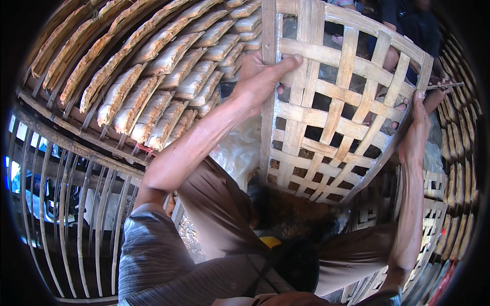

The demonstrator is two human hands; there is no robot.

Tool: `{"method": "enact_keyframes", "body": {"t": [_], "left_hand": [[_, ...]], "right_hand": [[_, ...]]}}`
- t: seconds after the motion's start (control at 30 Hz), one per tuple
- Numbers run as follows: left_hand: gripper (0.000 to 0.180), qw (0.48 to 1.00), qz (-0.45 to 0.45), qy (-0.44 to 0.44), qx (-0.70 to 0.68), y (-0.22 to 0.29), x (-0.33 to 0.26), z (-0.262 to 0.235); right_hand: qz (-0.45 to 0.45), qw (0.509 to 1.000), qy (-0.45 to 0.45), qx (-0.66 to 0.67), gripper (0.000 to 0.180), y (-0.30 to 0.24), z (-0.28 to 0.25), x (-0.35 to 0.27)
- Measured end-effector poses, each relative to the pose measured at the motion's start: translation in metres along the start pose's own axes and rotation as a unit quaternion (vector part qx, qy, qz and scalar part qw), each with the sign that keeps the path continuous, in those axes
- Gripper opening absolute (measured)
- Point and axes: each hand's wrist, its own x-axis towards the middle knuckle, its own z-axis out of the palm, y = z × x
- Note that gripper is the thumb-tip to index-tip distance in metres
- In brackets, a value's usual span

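A rectangular panel of woven bamboo strips point(332, 122), with a frame along its sides, stands tilted upright in front of me. My left hand point(258, 76) is closed on its left side rail, thumb lying across the front and fingers behind. On the opposite rail my right hand point(416, 127) grips the edge, with fingertips showing through the gaps in the weave. The panel's lower end hangs between my knees, above a dark, brownish floor.
Pale slabs with ragged brown edges point(173, 71) fill slatted shelving at left, above a bamboo railing point(81, 219). Clear plastic point(237, 145) lies behind the panel. More woven panels point(434, 219) and stacked curved pieces point(454, 137) stand right. A person in dark clothing point(421, 30) is beyond.
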Motion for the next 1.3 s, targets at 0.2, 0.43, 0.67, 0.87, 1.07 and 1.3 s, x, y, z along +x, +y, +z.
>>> {"method": "enact_keyframes", "body": {"t": [0.2, 0.43, 0.67, 0.87, 1.07, 1.3], "left_hand": [[0.019, 0.998, 0.019, -0.044, -0.028, 0.001, 0.002, 0.008], [0.028, 0.991, 0.045, -0.113, -0.051, -0.011, 0.012, 0.006], [0.025, 0.997, -0.001, -0.07, -0.016, -0.02, 0.018, 0.004], [0.031, 0.993, 0.007, 0.009, -0.118, -0.017, 0.017, -0.001], [0.032, 0.993, 0.036, 0.009, -0.111, -0.004, 0.021, -0.008], [0.03, 0.992, 0.043, 0.002, -0.12, -0.008, 0.017, -0.005]], "right_hand": [[-0.023, 1.0, 0.017, 0.001, 0.035, -0.006, -0.007, 0.004], [-0.043, 0.998, 0.037, -0.017, 0.037, -0.011, -0.013, 0.007], [-0.06, 0.996, -0.054, -0.029, 0.041, -0.01, -0.028, 0.015], [-0.08, 0.987, -0.141, -0.021, 0.035, -0.018, -0.012, 0.003], [-0.109, 0.979, -0.17, 0.015, 0.031, -0.03, -0.013, -0.005], [-0.035, 0.986, -0.161, -0.006, 0.038, -0.03, -0.021, 0.0]]}}
